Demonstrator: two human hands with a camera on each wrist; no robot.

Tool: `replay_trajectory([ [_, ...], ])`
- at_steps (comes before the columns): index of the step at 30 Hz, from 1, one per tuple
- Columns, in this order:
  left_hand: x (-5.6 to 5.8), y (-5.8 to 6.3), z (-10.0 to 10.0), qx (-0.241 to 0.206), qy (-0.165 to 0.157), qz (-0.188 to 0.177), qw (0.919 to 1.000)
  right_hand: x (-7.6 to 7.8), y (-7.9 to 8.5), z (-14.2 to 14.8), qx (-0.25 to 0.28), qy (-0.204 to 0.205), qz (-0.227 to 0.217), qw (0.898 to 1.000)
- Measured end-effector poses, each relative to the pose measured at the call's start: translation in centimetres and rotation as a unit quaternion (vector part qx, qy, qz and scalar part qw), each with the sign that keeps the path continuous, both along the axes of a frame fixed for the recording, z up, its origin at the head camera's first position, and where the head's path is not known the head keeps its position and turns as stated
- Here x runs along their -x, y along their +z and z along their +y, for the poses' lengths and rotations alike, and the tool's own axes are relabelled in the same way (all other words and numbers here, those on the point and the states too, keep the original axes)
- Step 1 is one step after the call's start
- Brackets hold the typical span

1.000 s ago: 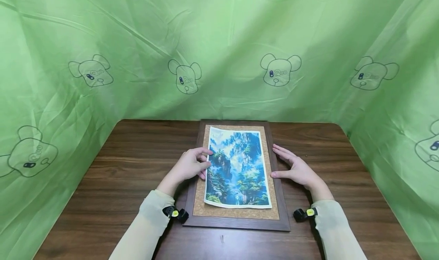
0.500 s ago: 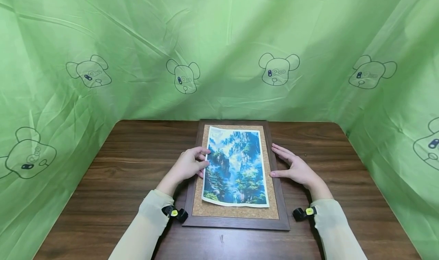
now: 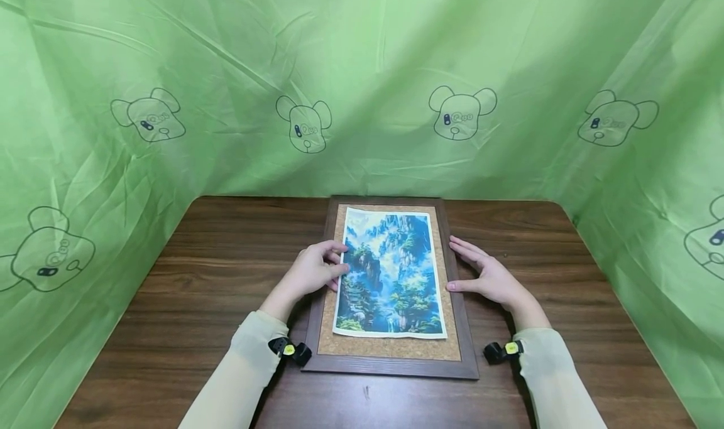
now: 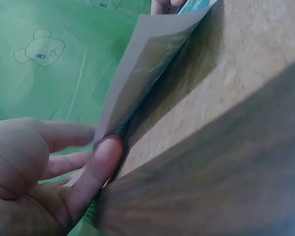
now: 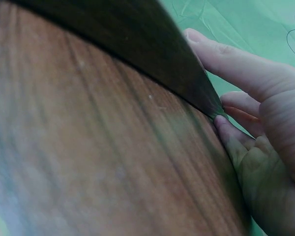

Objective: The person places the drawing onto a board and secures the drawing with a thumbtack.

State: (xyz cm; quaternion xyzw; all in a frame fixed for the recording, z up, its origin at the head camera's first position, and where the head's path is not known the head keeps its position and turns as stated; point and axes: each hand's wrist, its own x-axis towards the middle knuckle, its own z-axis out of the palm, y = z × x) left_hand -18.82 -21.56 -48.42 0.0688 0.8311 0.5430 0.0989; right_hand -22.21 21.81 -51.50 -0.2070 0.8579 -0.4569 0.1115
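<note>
I am looking at the picture (image 3: 390, 272), a printed sheet showing blue mountains and green trees, which is lying on the cork board (image 3: 390, 348) inside the dark wooden frame (image 3: 390, 369). As far as I can judge, the sheet is already resting on the cork but is not yet settled: it is sitting slightly askew, closer to the cork's left margin, and in the left wrist view its edge (image 4: 137, 73) is lifting clear of the cork. Squaring it up and pressing it flat is what seems to be left.

My left hand (image 3: 313, 272) is holding that left edge of the picture about halfway down its length. The fingers are curling over the edge and the thumb (image 4: 101, 164) is pressing under it, so the sheet is pinched at the fingertips, with the rest of it spreading away to the right of this hand.

My right hand (image 3: 489, 278) is lying flat and relaxed on the other side, fingers straight, gripping nothing. Its fingertips (image 5: 221, 123) are touching the outer right rail of the frame, so the picture is sitting just beyond that rail, to the left of this hand and between the two hands.

The frame is lying flat on the brown wooden table (image 3: 198, 303), and green cloth printed with bear outlines (image 3: 362, 71) is hanging behind and to both sides.
</note>
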Motion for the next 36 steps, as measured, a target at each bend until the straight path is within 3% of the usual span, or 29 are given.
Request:
replay_trajectory([
  [9,-0.01,0.31,-0.25,-0.008,0.007,-0.015,0.9998,0.11,-0.01,-0.05,-0.001,-0.001,0.001,1.0],
  [36,0.19,0.34,-0.25,0.003,0.003,-0.009,1.0,0.14,-0.19,0.1,-0.024,-0.005,0.02,0.999],
])
